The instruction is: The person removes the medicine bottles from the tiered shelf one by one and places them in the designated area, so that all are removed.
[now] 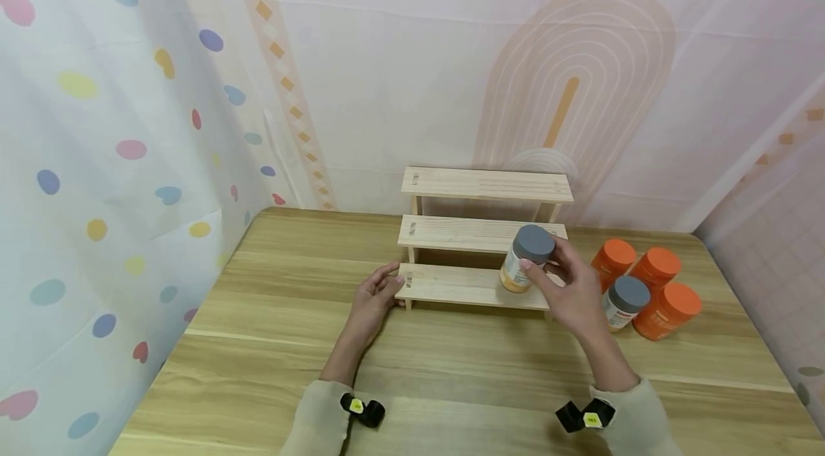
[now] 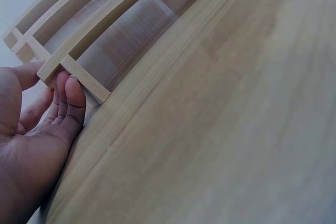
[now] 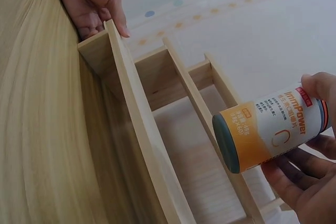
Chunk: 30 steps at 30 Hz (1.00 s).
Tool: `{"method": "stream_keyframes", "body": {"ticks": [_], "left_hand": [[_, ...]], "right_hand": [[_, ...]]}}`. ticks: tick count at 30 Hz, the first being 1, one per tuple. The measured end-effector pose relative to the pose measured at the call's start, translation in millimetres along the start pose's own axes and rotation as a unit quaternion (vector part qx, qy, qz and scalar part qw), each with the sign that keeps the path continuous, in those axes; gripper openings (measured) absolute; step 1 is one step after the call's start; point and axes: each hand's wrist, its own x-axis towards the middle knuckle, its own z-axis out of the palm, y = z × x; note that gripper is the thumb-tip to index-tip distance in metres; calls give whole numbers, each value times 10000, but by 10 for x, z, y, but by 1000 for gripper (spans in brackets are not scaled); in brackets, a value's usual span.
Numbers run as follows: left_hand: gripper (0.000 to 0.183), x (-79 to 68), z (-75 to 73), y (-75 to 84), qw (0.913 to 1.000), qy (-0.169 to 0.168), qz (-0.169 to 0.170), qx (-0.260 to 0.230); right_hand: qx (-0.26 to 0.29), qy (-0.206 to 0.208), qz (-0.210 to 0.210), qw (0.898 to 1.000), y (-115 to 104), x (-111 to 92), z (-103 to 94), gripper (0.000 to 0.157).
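A three-tier wooden step shelf (image 1: pixel 460 283) stands on the table. My left hand (image 1: pixel 370 306) grips the left end of its lowest step; in the left wrist view the thumb lies on the board (image 2: pixel 97 27) and the fingers curl at the leg under it. With thumb and fingers, my right hand (image 1: pixel 576 291) holds a supplement bottle (image 1: pixel 515 271) with a grey cap, over the right part of the lowest step. The right wrist view shows the bottle's white and orange label (image 3: pixel 273 124) and its grey-green base, with the shelf behind it.
Right of the shelf stand three orange bottles (image 1: pixel 667 309) and another grey-capped bottle (image 1: pixel 626 298), grouped close together near my right wrist. A patterned curtain (image 1: pixel 387 84) hangs behind the wooden table (image 1: pixel 451 370) and along its left side.
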Motion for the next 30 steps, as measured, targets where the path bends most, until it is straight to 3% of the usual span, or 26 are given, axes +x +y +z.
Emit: {"method": "stream_keyframes", "body": {"ticks": [15,30], "left_hand": [[46,8,-1,5,10000,-19,9,-6],[46,4,-5,5,10000,-24,3,-10]], "right_hand": [[-335,189,301,9988,98,-159,-257,52],[-665,481,328,9961,226,-374,-564,53]]}}
